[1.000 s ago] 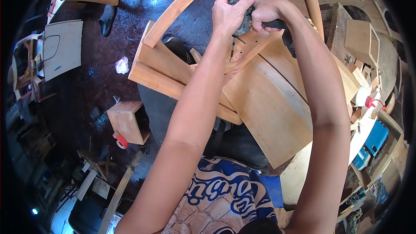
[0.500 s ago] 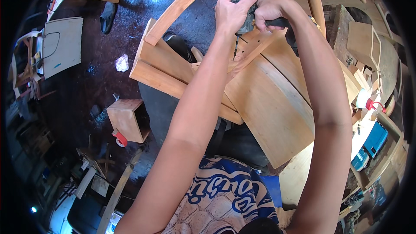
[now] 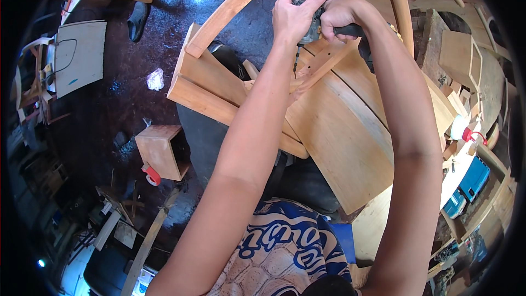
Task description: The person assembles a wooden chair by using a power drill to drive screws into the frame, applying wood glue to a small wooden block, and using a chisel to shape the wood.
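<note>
Head view. Dark, glossy floor [image 3: 123, 60] at left, strewn with dark shoe [image 3: 138, 22] and crumpled white scrap [image 3: 155, 79]. Wooden frame [image 3: 205, 102] and flat panel [image 3: 342, 142] across middle. Open wooden box [image 3: 156, 151] at left, inside too shadowed to read; red tape dispenser [image 3: 152, 175] just beside. Blue case [image 3: 474, 179] at right, contents hidden. Power drill [image 3: 312, 34] at far middle, by frame; fingers of left hand [image 3: 293, 13] wrapped round body, those of right hand [image 3: 341, 16] clenched on black handle [image 3: 351, 30].

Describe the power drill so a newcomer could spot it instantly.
Find the two big curved wooden rails at top centre. Between them, the left hand and right hand grip the power drill. Its dark grey body and thin black bit stand out against the pale wood.
</note>
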Motion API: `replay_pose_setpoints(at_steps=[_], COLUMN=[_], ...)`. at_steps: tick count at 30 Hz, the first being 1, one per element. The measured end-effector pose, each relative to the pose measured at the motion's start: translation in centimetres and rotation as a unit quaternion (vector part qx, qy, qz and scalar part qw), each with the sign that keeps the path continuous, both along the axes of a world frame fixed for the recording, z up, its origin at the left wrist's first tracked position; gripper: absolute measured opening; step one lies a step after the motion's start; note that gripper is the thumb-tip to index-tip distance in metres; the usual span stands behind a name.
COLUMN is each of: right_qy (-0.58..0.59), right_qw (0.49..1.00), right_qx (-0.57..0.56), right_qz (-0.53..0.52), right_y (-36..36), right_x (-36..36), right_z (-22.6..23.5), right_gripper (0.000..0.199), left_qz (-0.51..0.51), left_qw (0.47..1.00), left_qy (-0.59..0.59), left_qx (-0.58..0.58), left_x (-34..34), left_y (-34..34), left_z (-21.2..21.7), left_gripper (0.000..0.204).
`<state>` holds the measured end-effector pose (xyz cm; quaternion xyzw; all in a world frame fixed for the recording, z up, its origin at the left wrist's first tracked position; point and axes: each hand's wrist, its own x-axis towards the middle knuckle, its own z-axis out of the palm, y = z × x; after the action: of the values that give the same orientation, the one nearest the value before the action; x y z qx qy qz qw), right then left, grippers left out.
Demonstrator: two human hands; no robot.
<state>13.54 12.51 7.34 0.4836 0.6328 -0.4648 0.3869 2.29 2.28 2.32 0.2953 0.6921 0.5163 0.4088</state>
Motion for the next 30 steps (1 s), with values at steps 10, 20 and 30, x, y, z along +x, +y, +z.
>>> replay_pose_setpoints(at_steps=[10,20,30], right_qy=[-0.010,-0.050,-0.051], right_qw=[1.000,0.998,0.998], right_qx=[0.002,0.013,-0.024], right_qz=[-0.003,0.019,0.022], right_y=[0.5,0.5,1.1], right_x=[0.0,-1.1,-1.0], right_z=[-0.4,0.4,0.1], right_gripper=[0.024,0.019,0.015], left_qz=[0.004,0.025,0.039], left_qw=[0.999,1.000,0.999], left_qy=[0.022,0.003,0.022], left_qx=[0.025,0.007,-0.012], left_x=[0.2,0.0,0.1], left_y=[0.3,0.6,0.8], left_z=[-0.3,-0.9,-0.4], left_gripper=[0.051,0.052,0.044])
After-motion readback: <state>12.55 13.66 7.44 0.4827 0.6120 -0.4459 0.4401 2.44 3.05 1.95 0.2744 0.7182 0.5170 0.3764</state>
